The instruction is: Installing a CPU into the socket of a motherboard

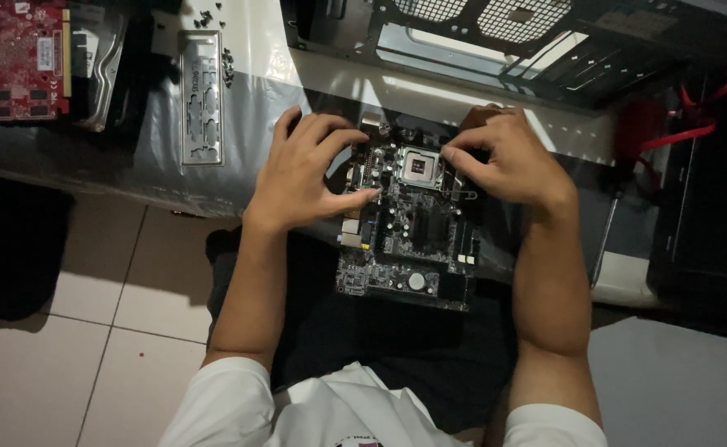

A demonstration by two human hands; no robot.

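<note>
A dark computer motherboard (409, 236) rests on my lap and against the table's edge, with its square silver processor socket (421, 165) near the top. My left hand (305, 170) lies on the board's left edge, thumb pressing its side and fingers curled over the top left corner. My right hand (508, 157) grips the board's upper right, its fingertips touching the right side of the socket. Neither hand holds a tool.
A grey table (247, 108) carries a silver rear port plate (201, 99), a red expansion card (24, 58) beside a metal drive, small screws, and an open black computer case (529, 50). A screwdriver (605, 236) with red handle lies right. Tiled floor shows left.
</note>
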